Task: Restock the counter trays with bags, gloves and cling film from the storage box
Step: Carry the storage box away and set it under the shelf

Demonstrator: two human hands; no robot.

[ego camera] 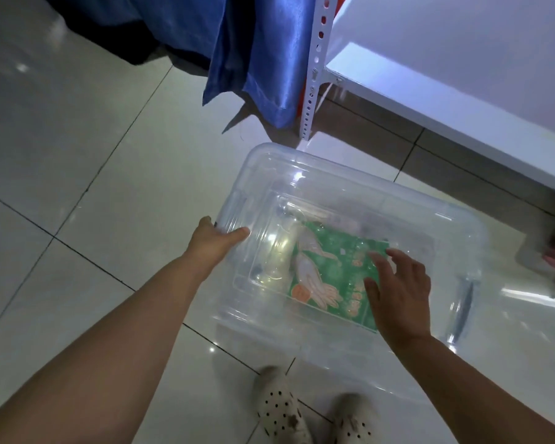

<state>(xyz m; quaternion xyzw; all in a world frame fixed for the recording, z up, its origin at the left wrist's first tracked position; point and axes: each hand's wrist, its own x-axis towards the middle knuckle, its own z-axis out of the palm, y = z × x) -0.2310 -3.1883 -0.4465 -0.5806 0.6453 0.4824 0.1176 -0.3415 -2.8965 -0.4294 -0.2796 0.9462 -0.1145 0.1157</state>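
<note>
Storage box (398, 200) on floor (77, 155), left hand (217, 240) gripping

No legible text anywhere.
- Green packet (337, 277) in clear storage box (350, 177): row of orange characters along packet's 3 o'clock edge, blurred, unreadable.
- Right hand (398, 293) overlaps part of that row.
- Orange round mark at packet's 7 o'clock corner, content not resolvable.
- Small white patch toward 12 o'clock, too small to read.
- Printed glove pictures at 9 o'clock side, no wording discernible.

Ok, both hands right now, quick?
Left hand: gripping the storage box rim.
Right hand: open, fingers spread over the green glove packet.
</note>
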